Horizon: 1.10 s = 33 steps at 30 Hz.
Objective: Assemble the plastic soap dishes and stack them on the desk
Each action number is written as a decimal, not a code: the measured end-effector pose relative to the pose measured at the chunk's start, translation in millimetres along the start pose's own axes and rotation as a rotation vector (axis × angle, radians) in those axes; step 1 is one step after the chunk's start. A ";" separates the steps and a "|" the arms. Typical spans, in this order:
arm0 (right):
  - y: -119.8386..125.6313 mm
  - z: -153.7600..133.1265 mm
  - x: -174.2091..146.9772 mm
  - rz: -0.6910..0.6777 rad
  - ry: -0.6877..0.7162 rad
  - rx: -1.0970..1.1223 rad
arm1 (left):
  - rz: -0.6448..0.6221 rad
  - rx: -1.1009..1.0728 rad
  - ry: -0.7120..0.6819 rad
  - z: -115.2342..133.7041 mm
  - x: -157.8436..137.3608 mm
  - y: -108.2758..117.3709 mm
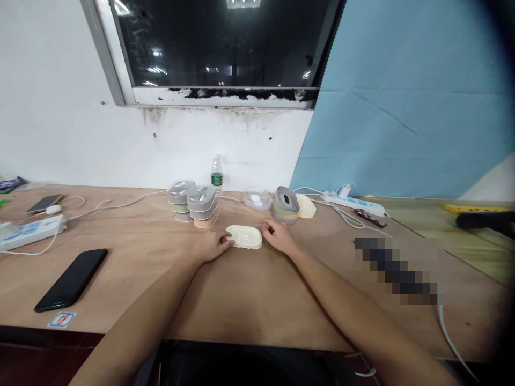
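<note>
Cream tray (244, 236) mid-frame: left hand (212, 244) pinching its left end, right hand (279, 236) by its right end, grip unclear. Lidded boxes (201, 200), centre-left, look done; grey-topped stack (286, 199), centre-right, seems left.

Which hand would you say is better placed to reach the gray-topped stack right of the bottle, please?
Probably the right hand: it lies closer, just in front of the stack. The left hand is farther off, its fingers at the left edge of the cream tray.
</note>
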State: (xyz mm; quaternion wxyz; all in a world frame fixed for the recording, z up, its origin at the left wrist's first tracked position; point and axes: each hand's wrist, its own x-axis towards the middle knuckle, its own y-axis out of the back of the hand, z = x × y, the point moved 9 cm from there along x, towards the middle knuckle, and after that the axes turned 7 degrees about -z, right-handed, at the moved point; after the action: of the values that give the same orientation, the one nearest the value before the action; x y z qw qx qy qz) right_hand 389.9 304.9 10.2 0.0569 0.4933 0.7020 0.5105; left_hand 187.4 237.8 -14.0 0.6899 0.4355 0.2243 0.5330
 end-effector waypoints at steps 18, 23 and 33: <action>48.7 104.7 -8.7 0.434 -0.424 0.181 | 0.003 -0.010 -0.002 -1.7 -0.9 0.5; 58.2 95.9 -15.1 0.518 -0.467 0.153 | 0.001 -0.020 -0.023 0.3 -0.8 1.4; 42.3 18.9 -13.2 0.365 -0.096 0.056 | 0.296 -0.049 -0.028 4.0 -9.1 28.6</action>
State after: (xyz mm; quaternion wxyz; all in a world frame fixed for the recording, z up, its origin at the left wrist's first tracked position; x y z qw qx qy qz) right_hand 434.5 307.2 28.4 -0.0170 0.6378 0.6111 0.4685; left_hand 172.0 229.4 10.7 0.6172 0.4542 0.1350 0.6281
